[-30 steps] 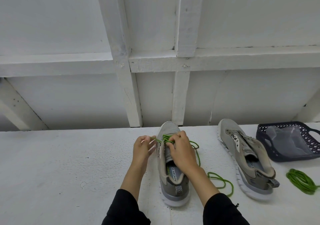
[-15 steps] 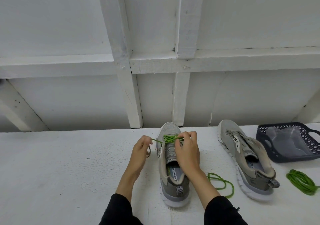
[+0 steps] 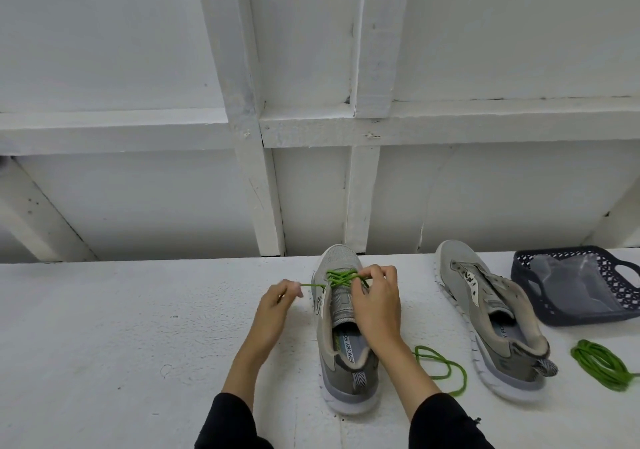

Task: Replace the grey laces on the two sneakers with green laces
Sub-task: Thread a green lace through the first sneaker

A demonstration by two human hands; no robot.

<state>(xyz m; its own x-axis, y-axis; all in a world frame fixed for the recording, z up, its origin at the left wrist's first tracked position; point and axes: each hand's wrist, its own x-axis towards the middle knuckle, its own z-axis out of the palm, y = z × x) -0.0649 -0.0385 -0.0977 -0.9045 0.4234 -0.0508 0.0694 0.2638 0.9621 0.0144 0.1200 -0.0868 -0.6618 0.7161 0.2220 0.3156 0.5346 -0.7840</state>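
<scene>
- Two black sleeves [image 3: 228, 424] come in from the near edge of the white textured tabletop [image 3: 104, 344], forearms bare beyond the cuffs.
- Between the forearms stands a grey mesh sneaker with a white sole [image 3: 343, 372], heel towards the person, toe pointing away.
- Just right of the right forearm a loose tail of bright green round lace [image 3: 441, 367] lies looped on the tabletop.
- The left hand [image 3: 273, 306] sits just left of the sneaker, fingers pinched shut on a taut run of that lace stretching sideways out of the eyelets.
- The right hand [image 3: 375, 298] rests over the tongue, fingertips closed on the green crossings at the front eyelets.
- Well right of the right hand lies a second grey sneaker, unlaced [image 3: 491, 313], with a coiled bundle of green lace [image 3: 601, 365] by its heel.
- Further right and back sits a dark blue perforated plastic basket [image 3: 530, 268] holding clear plastic.
- Beyond everything rises a white painted wall with wooden framing [image 3: 363, 178].
</scene>
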